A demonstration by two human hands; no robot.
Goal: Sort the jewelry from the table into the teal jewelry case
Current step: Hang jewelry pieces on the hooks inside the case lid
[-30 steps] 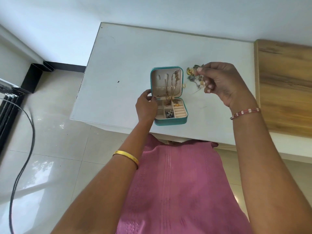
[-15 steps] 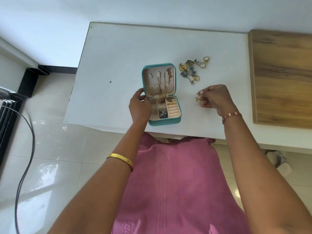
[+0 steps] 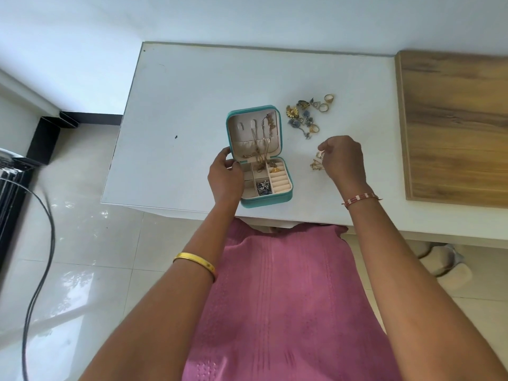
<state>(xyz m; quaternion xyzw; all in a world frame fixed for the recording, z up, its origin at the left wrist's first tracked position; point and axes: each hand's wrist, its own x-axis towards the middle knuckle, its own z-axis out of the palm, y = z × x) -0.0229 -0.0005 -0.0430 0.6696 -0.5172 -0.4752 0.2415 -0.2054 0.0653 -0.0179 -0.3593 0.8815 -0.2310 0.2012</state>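
The teal jewelry case (image 3: 275,201) lies open near the front edge of the white table (image 3: 192,111), its lid flat behind it. Gold chains hang across the lid into the tray, and dark blue pieces fill one compartment. My left hand (image 3: 225,177) grips the case's left side at the hinge. My right hand (image 3: 342,158) hovers to the right of the case and pinches small gold earrings (image 3: 316,160) that dangle from its fingertips. A loose pile of jewelry (image 3: 306,114), gold rings and blue and gold pieces, lies on the table behind that hand.
A wooden board (image 3: 453,125) covers the table's right end. The wall runs close behind the table. A black cable (image 3: 46,243) hangs over the tiled floor at the left. Slippers (image 3: 442,259) lie under the table at the right.
My right hand drew back from the jewelry pile toward me with small gold pieces pinched in it, leaving the pile uncovered. My left hand stayed on the case.
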